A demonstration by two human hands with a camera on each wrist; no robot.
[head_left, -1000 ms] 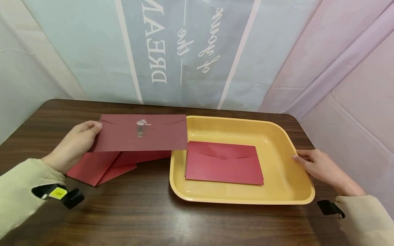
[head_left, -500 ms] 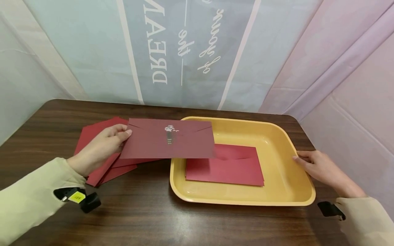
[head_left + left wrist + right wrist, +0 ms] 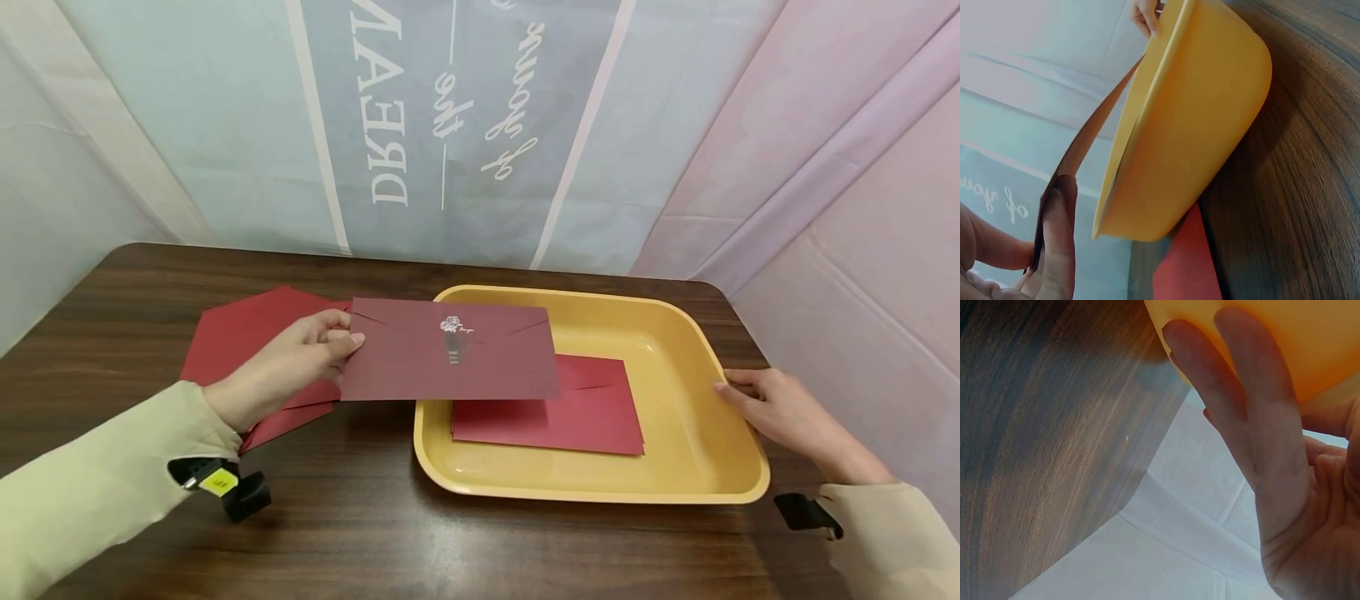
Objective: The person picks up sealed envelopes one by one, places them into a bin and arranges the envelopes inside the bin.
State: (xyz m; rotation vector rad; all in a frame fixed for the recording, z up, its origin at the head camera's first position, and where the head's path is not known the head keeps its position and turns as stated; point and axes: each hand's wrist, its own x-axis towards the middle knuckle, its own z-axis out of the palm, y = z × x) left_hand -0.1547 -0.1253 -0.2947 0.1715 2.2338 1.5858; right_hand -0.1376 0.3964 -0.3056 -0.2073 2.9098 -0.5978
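Observation:
My left hand (image 3: 288, 367) pinches the left edge of a dark red envelope (image 3: 420, 358) that bears a small silvery flower print. The envelope spans the left rim of a yellow tray (image 3: 690, 450), and in the left wrist view it (image 3: 1094, 125) rises past that rim. Inside the tray lie red envelopes (image 3: 585, 425), stacked and partly covered by the held one. At the tray's right side, my right hand (image 3: 787, 417) grips the rim, thumb on the inside. The right wrist view shows its straight fingers (image 3: 1266, 394) against the tray's outer wall (image 3: 1329, 344).
Several more red envelopes (image 3: 240, 333) lie fanned on the left of the dark wooden table (image 3: 360, 517), partly behind my left forearm. A printed cloth backdrop (image 3: 465, 125) hangs behind the table's far edge, and pale cloth (image 3: 862, 250) hangs at the right.
My left hand has carried the dark red envelope rightward and slightly toward me, so it now overlaps the tray and its stack. My right hand stays at the tray's rim.

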